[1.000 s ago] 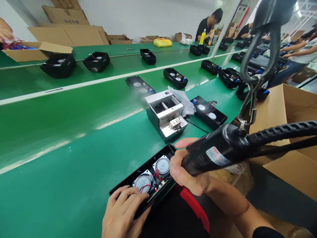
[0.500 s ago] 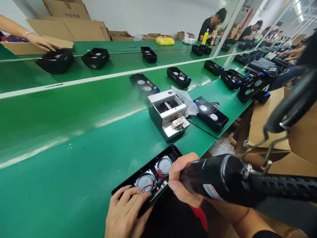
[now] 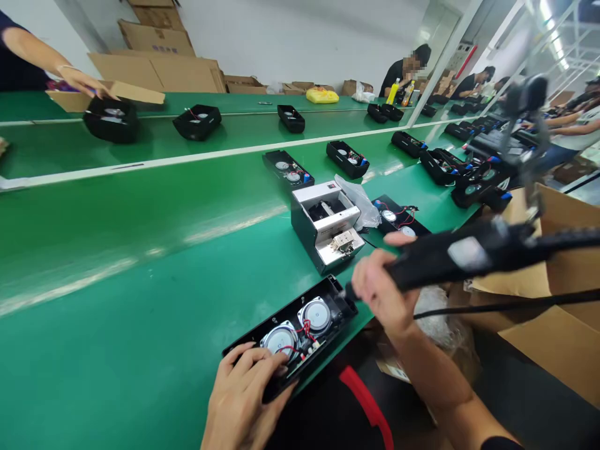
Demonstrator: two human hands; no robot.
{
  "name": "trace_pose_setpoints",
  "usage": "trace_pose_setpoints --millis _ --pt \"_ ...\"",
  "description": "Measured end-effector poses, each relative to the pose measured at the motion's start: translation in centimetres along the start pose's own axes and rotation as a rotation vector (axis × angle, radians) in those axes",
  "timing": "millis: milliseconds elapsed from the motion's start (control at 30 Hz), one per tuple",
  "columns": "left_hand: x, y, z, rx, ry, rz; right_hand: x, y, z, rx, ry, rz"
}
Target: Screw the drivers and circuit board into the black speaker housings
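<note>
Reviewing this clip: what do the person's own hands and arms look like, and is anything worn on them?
Both the left hand and the right hand are bare, with no gloves, and no ring or watch shows. The right forearm is also bare, up to a black sleeve at the picture's lower edge.

Green conveyor benches, white factory walls

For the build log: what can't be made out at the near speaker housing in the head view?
Head view:
- Bit of the electric screwdriver: too small and dark against the black speaker housing.
- Housing's near end: hidden by the left hand.
- Circuit board markings: too small to read.
- Driver's white label: blurred.
- The next housing: partly hidden by the right hand.
</note>
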State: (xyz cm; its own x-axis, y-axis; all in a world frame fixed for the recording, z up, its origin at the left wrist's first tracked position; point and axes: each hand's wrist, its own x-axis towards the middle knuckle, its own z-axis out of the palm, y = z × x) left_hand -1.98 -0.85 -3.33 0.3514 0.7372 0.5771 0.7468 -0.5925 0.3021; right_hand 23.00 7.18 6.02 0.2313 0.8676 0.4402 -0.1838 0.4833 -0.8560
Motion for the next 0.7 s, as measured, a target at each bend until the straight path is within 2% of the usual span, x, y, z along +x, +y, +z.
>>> trace_pose_setpoints --millis 33,100,167,267,433,567,700 --pt "0.0 0.4 0.1 0.000 0.010 -0.045 2.0 0.1 0.1 -0.006 0.098 -0.109" --pt "-0.1 1.2 0.2 -0.002 0.039 -0.116 5.6 0.9 0.3 -0.084 0.180 -0.221" --pt "0.0 1.6 0.2 0.000 0.045 -0.124 8.0 2.0 0.5 -0.174 0.180 -0.249" --pt "0.2 1.2 -0.1 0.037 0.037 -0.070 9.4 3.5 0.5 -0.274 0.147 -0.214" --pt "-0.3 -0.6 -0.1 0.086 -0.068 0.071 9.3 4.8 -0.4 -0.354 0.035 -0.093" --pt "-0.5 -0.3 0.3 0.092 -0.011 0.000 7.5 4.5 -1.6 -0.351 -0.084 0.109" --pt "-0.4 0.6 0.7 0.042 0.039 -0.047 4.7 1.9 -2.7 -0.299 -0.068 0.189"
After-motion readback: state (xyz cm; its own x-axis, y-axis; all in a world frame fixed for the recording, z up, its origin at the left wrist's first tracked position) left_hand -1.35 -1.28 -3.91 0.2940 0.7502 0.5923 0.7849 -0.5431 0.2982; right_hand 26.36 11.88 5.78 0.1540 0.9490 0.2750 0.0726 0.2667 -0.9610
